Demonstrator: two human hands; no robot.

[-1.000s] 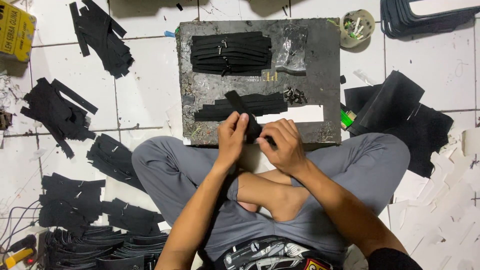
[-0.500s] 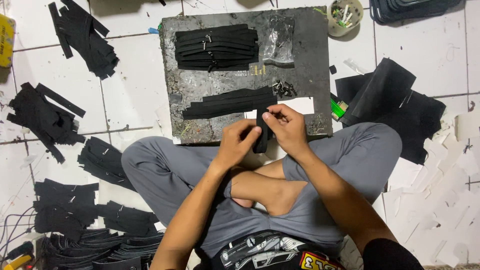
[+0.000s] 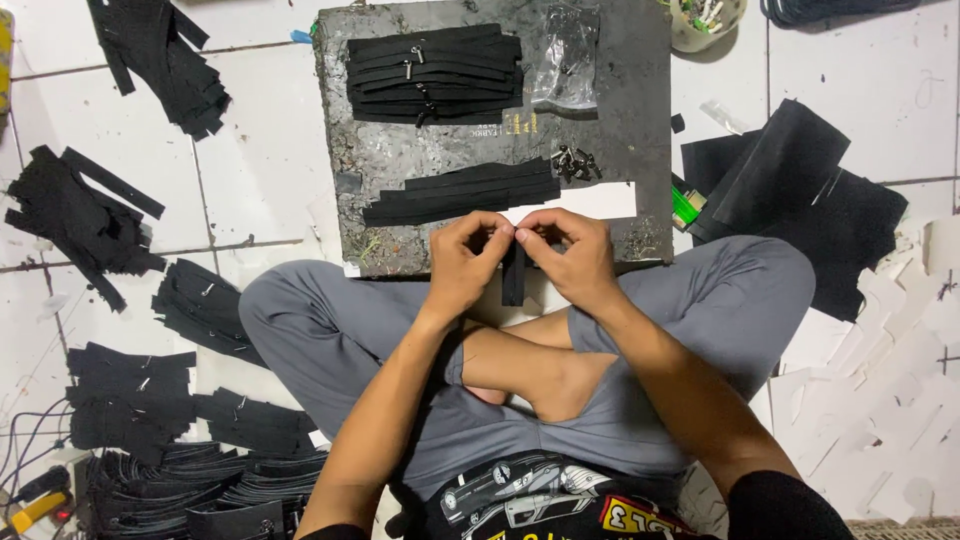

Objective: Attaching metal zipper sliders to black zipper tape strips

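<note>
My left hand (image 3: 465,262) and my right hand (image 3: 570,257) meet at their fingertips and pinch the top end of a short black strip (image 3: 513,280), which hangs down between them over my crossed legs. Just beyond my hands lies a dark stained work board (image 3: 640,150). On it rest a row of black strips (image 3: 462,192), a stack of black strips with small metal parts (image 3: 435,72), a little heap of metal pieces (image 3: 575,163), a clear plastic bag (image 3: 565,55) and a white paper slip (image 3: 590,203).
Piles of black strips (image 3: 80,215) cover the white tiled floor on the left, with more (image 3: 150,45) at the top left. Black sheet material (image 3: 800,200) and white offcuts (image 3: 890,400) lie on the right. A small bowl (image 3: 705,20) sits at the top. Cables (image 3: 30,470) run at the lower left.
The view has shifted so the board sits higher in the picture. My hands have drawn together, and the black strip now hangs vertically from both sets of fingertips.
</note>
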